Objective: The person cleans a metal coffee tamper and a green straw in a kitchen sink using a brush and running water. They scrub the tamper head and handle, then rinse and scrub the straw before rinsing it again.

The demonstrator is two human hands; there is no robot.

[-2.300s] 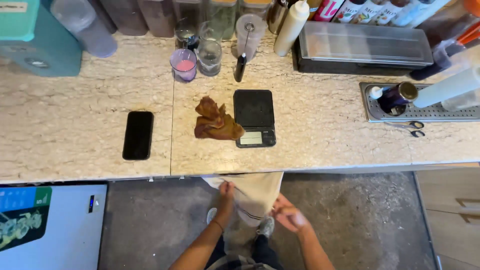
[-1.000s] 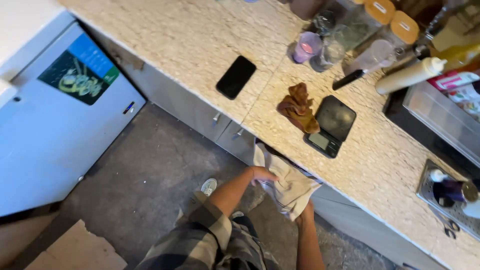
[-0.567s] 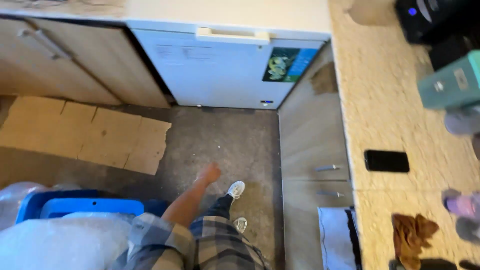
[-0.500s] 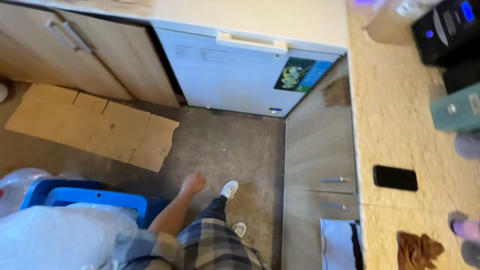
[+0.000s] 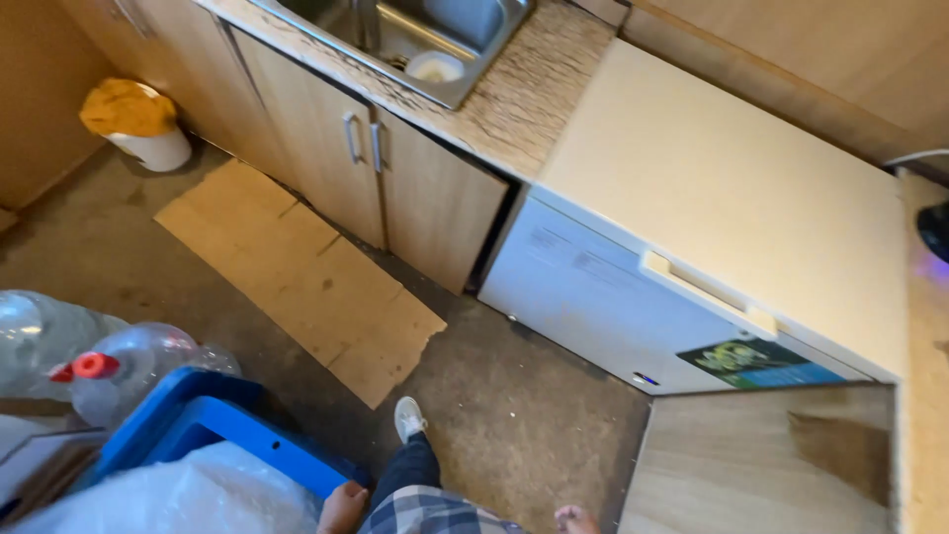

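- Far left: clear water jugs [image 5: 109, 371], one with a red cap, on the floor.
- Blue bin [image 5: 213, 435] just beside them, lined with a clear plastic bag [image 5: 198, 494].
- Left hand [image 5: 343, 507] hangs right at the bin's edge, cut off by the frame; grip can't be told.
- Flattened cardboard [image 5: 297, 277] lies ahead on the floor.
- Right hand [image 5: 575, 518], only knuckles showing, near the white chest freezer [image 5: 712, 247]; fingers can't be told.
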